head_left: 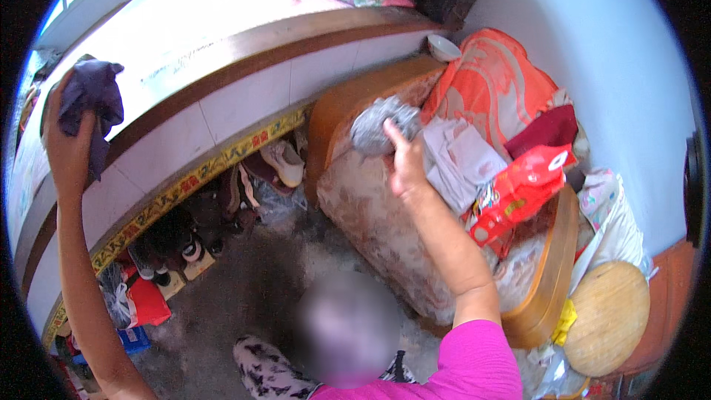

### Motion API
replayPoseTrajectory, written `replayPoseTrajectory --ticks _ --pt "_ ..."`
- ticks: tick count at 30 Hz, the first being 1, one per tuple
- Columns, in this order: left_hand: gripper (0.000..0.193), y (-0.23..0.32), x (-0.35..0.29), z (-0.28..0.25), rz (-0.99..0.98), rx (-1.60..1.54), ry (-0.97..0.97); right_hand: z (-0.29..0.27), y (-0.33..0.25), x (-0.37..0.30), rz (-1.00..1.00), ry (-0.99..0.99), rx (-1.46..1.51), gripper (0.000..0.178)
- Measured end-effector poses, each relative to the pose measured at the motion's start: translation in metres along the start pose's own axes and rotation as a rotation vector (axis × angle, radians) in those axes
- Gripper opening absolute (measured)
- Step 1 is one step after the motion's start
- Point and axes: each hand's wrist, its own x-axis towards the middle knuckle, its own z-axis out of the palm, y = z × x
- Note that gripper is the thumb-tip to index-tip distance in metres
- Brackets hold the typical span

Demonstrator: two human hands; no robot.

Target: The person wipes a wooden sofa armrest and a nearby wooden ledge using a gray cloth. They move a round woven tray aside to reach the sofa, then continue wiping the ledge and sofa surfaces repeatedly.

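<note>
My left hand (68,130) is raised at the far left, beside the edge of the raised bed (237,41). Its fingers are closed round a bunched dark purple cloth (96,96), part of which hangs down. Over the floral sofa (363,196), my right hand (406,155) grips a crumpled grey bundle (381,124), with the thumb on top; whether it is cloth or thin plastic I cannot tell. Right of that hand, a pale folded garment (463,163) and a red packet (522,189) lie on the sofa.
An orange patterned blanket (492,78) and a maroon cloth (544,132) are heaped by the wall. A white bowl (444,48) sits at the sofa's back corner. Several shoes (284,163) stand under the bed. A round wooden board (607,318) leans at the lower right.
</note>
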Motion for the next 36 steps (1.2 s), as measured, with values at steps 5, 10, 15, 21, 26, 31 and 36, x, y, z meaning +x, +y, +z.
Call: replayPoseTrajectory --ticks 5,10,15,21,26,31,36 --pt "0.054 -0.015 0.012 0.038 -0.282 0.018 -0.334 -0.029 -0.032 0.207 -0.485 0.138 -0.377 0.046" --pt "0.052 -0.014 -0.007 0.034 -0.298 -0.019 -0.274 -0.032 -0.060 0.367 -0.778 0.227 -1.023 0.058" --pt "0.053 -0.011 -0.014 0.025 -0.279 0.041 -0.300 -0.013 -0.054 0.438 -0.210 0.132 -1.524 0.071" --pt "0.054 -0.006 -0.013 0.039 -0.303 -0.027 -0.302 0.038 -0.057 0.372 -0.351 -0.056 -1.535 0.054" --pt "0.053 -0.016 -0.015 0.030 -0.282 -0.021 -0.293 0.148 -0.017 0.201 -0.922 -0.443 -1.120 0.050" --pt "0.053 -0.010 -0.011 0.040 -0.278 -0.113 -0.274 0.127 0.003 0.169 -0.717 -0.478 -0.627 0.055" --pt "0.052 -0.003 -0.009 0.033 -0.292 -0.100 -0.270 0.023 -0.005 0.277 -0.453 0.531 -0.203 0.075"
